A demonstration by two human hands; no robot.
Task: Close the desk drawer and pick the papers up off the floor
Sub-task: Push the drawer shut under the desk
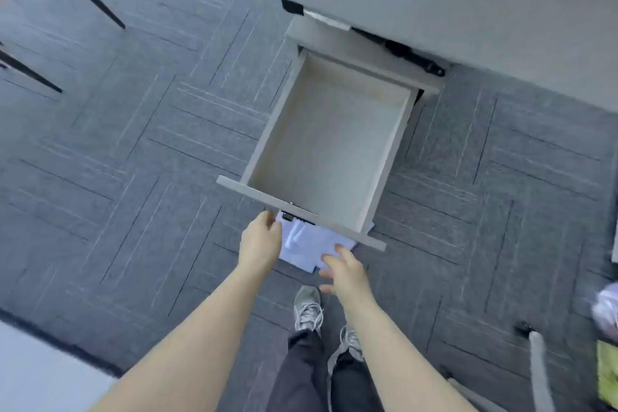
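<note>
1. Under the desk [468, 10], in the head view, the drawer [329, 147] stands pulled fully out and bare inside, its front panel [301, 212] nearest the person.
2. Papers [311, 249] lie on the carpet [133, 144], partly beneath that front panel.
3. Left hand [261, 242] reaches to the panel's underside, fingers loosely curled, gripping nothing I can make out.
4. Right hand [344, 273] hovers spread and empty above the papers.
5. Closing the drawer looks like the step in hand; next, a straight push toward the desk, then gathering the sheets.
</note>
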